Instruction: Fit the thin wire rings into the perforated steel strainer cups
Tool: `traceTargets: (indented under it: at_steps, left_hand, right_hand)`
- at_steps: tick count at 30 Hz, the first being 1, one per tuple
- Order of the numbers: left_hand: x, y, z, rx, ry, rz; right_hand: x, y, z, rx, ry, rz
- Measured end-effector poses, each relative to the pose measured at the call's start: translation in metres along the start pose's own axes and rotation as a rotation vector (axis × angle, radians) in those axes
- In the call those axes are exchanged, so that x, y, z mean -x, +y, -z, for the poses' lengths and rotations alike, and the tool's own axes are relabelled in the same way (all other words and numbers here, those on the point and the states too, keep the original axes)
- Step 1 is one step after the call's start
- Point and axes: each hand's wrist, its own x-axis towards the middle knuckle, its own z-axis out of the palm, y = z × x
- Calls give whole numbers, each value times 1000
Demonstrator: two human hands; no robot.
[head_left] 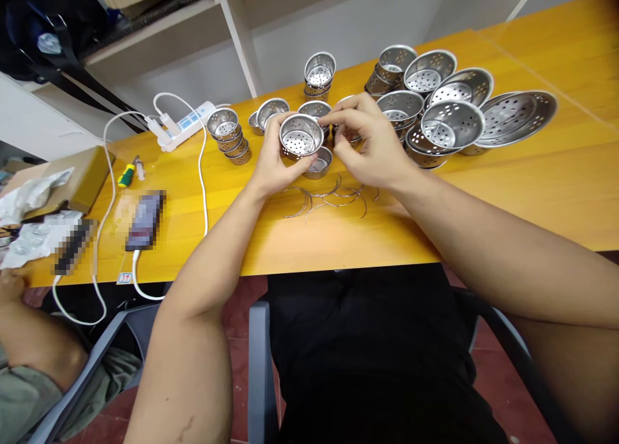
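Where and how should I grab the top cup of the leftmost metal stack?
I'd pinch the top cup by its rim, one finger inside and thumb outside, coming down from the right. Its mouth faces up and its rim stands above the cups nested below, while the power strip and white cable lie to its left.

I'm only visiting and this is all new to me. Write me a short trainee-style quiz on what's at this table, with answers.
1. True or false: the person's left fingers grip a perforated metal cup.
2. Which lies nearer the person's black clothing: the curved wires or the power strip?
3. What colours are on the small tool's handle? (a) red and white (b) green and yellow (c) blue and black

Key: 1. True. 2. The curved wires. 3. (b).
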Motion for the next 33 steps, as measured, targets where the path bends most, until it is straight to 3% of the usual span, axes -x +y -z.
traceTargets:
  at_steps: [3, 8, 21, 25, 28, 33]
  left_hand:
    - [-2, -6, 3, -27, 7, 12]
    - [2, -3, -2, 44, -104, 92]
    - [4, 10, -6, 147, -213, 231]
    - [2, 23, 4, 74, -234, 183]
    - [-1, 29, 19, -22, -167, 126]
    - [-7, 3, 38, -141, 188, 106]
  right_hand:
    - [-2, 1, 2, 31, 64, -10]
    - [-2, 6, 1, 51, 82, -13]
    - [-1, 14, -5, 54, -83, -41]
    - [-1, 10, -3, 96, -153, -34]
    - [0, 9, -2, 98, -184, -14]
    - [4, 11, -3, 106, -229, 39]
